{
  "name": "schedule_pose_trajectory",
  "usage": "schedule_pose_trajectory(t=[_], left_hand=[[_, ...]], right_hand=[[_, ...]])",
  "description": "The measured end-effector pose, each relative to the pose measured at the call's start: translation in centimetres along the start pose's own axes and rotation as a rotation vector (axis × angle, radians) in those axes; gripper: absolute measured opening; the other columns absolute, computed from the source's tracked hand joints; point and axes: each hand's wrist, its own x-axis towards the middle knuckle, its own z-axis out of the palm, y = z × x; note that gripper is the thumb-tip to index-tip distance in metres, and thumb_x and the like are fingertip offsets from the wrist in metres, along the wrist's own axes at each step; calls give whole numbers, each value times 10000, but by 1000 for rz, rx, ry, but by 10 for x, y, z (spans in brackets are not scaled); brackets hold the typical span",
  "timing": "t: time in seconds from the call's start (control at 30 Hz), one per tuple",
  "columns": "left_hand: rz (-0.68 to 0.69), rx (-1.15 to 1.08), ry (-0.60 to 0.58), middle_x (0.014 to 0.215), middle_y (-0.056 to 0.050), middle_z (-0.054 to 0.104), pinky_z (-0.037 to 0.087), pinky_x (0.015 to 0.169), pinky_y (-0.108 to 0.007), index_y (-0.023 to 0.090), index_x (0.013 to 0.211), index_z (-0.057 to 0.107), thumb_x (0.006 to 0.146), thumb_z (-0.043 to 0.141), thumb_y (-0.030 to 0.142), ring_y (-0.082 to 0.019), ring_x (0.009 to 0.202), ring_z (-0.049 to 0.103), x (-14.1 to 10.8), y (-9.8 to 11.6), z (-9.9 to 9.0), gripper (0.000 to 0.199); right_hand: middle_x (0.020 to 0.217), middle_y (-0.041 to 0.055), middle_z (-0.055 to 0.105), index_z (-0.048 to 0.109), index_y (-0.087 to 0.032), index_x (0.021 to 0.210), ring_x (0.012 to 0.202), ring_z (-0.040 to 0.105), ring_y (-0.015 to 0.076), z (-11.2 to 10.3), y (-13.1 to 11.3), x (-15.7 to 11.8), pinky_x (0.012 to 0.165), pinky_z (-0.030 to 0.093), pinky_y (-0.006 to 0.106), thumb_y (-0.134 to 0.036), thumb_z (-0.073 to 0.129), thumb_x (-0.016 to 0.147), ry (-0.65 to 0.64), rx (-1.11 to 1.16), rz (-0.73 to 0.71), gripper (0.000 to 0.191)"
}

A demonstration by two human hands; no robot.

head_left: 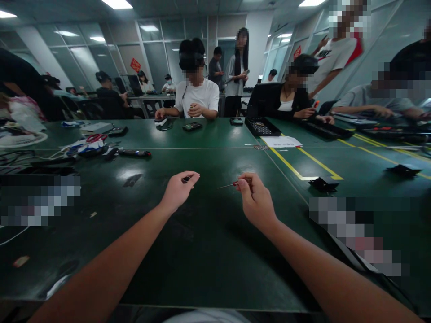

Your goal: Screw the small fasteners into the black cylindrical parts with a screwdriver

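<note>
Over the middle of the green table [188,269], my right hand [256,197] is closed around a small screwdriver [227,185]. Its thin metal shaft points left, and a bit of red shows by my fingers; most of the handle is hidden in my grip. To the left, my left hand [180,188] has thumb and fingers pinched together on a small dark piece [186,179], too covered to identify. A gap separates the screwdriver's tip from my left hand.
A dark pen-shaped tool [134,153] and a pile of gloves [88,146] with red-handled items lie at left. Yellow tape [286,159], a white paper [282,141] and a black bracket-like piece [323,184] are at right. A person in white [198,96] works across the table.
</note>
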Motion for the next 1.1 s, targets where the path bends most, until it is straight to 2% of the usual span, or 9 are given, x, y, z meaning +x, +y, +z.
schedule_pose_trajectory(t=[0.07, 0.17, 0.23, 0.3, 0.57, 0.73, 0.87, 1.1], left_hand=[[-148, -230, 90, 974, -76, 711, 404, 515, -225, 190, 1000, 741, 866, 687, 378, -135, 667, 579, 7, 1, -13, 237], [-328, -585, 190, 897, -43, 662, 335, 447, -178, 186, 994, 700, 877, 649, 294, -97, 593, 539, 15, 6, -39, 167], [-403, -733, 248, 824, -22, 624, 324, 427, -173, 178, 971, 675, 899, 599, 266, -88, 548, 519, 17, 10, -58, 137], [-446, -789, 314, 770, -14, 590, 317, 412, -176, 163, 941, 653, 916, 545, 241, -91, 528, 509, 15, 12, -78, 135], [-422, -763, 538, 713, -22, 557, 360, 454, -179, 148, 853, 565, 880, 467, 165, -123, 587, 499, -16, 2, -151, 103], [-429, -659, 692, 675, -14, 550, 377, 486, -189, 157, 783, 522, 796, 437, 117, -129, 583, 489, -41, -8, -186, 95], [-444, -586, 735, 611, 16, 550, 375, 492, -183, 166, 745, 510, 706, 498, 100, -119, 552, 460, -59, -11, -203, 78], [-505, -422, 813, 563, 53, 572, 434, 530, -198, 192, 713, 564, 626, 507, 107, -131, 597, 488, -79, -7, -218, 135]], right_hand=[[836, 49, 695, 564, -223, 1027, 769, 683, 210, 0, 0, 0, 711, 496, 345, -374, 452, 1013, 0, 3, 4, 188], [834, 49, 695, 563, -225, 1024, 770, 683, 211, 0, 0, 0, 714, 496, 347, -377, 453, 1010, 0, 8, 10, 188], [833, 48, 698, 564, -228, 1028, 769, 683, 212, 0, 1, 1, 720, 496, 352, -378, 453, 1009, -8, 8, 20, 188], [836, 49, 700, 565, -229, 1035, 773, 684, 216, 0, 1, 1, 725, 496, 357, -382, 452, 1009, -13, 9, 31, 192], [829, 46, 695, 571, -225, 1023, 775, 681, 211, 1, 1, 0, 727, 495, 354, -377, 444, 1010, -30, 21, 40, 198], [840, 45, 699, 570, -229, 1022, 782, 682, 210, 2, 2, 0, 736, 499, 356, -378, 444, 1010, -37, 36, 36, 195], [834, 43, 700, 569, -230, 1020, 779, 683, 208, 4, 4, 0, 737, 500, 356, -374, 448, 1008, -40, 38, 35, 189], [835, 40, 701, 572, -228, 1011, 778, 683, 204, 4, 6, 1, 737, 498, 349, -367, 453, 1006, -44, 37, 39, 183]])
